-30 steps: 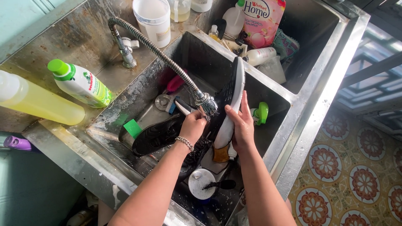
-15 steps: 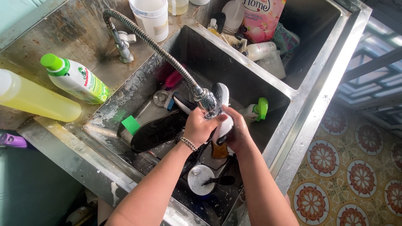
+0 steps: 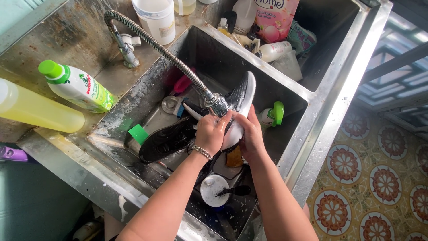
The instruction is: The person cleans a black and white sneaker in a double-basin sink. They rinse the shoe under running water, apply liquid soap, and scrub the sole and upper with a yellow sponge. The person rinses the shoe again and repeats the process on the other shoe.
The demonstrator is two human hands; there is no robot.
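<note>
Both hands over steel sink (image 3: 292,147), under flexible faucet head (image 3: 217,105). Left hand (image 3: 210,133) closed on near end of black-and-white shoe (image 3: 240,96); right hand (image 3: 250,134) wraps same end from 3 o'clock side. Shoe stands on edge, long axis running 6 to 12 o'clock, far tip pointing toward 12–1, white sole edge facing right. Toe or heel at tip: hard to tell. Second black shoe (image 3: 167,142) lies in basin at 9 o'clock of hands; green-capped bottle (image 3: 273,115) at 3 o'clock

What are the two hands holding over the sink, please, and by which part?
Both the left hand and right hand grip a black-and-white shoe around its lower end, under the faucet head.
</note>
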